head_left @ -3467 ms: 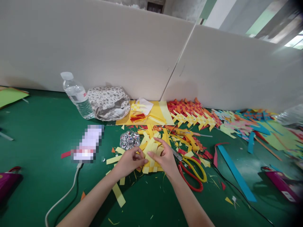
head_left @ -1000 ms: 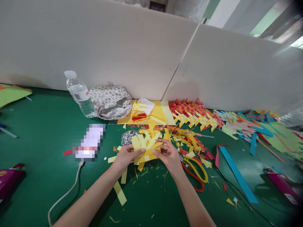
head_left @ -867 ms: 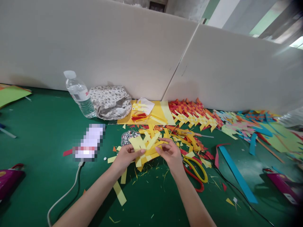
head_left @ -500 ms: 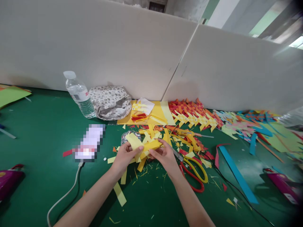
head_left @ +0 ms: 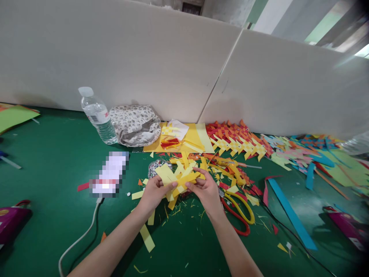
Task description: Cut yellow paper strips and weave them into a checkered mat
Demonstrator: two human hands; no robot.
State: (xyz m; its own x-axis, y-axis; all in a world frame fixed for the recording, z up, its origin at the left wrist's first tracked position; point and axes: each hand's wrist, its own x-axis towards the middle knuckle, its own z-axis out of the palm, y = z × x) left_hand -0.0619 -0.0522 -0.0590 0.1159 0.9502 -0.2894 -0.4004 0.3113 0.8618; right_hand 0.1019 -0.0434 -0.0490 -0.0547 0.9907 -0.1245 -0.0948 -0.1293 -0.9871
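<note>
Woven yellow paper strips (head_left: pixel 182 183), pale and deep yellow crossing each other, are held up just above the green table. My left hand (head_left: pixel 153 194) pinches their left side, thumb on top. At the right side my right hand (head_left: pixel 206 192) has its thumb and fingers closed around the strip ends; its fingertips are partly hidden behind the paper. Under and behind both hands lies a heap of yellow strips and scraps. Scissors (head_left: pixel 240 209) with red and yellow handles rest beside my right wrist. A clear box of small googly eyes (head_left: pixel 158 167) sits behind my left hand.
A yellow glue gun (head_left: pixel 235 169) lies right of the heap, its black cord (head_left: pixel 284 227) running forward. Finished woven paper fish (head_left: pixel 239 140) line the wall. At left are a water bottle (head_left: pixel 99 119), a cloth bag (head_left: pixel 134 125) and a phone (head_left: pixel 111 173) on a cable.
My right fingers have shifted on the strips, and a deep yellow strip that stood raised now lies flatter across the weave. The left hand keeps its hold.
</note>
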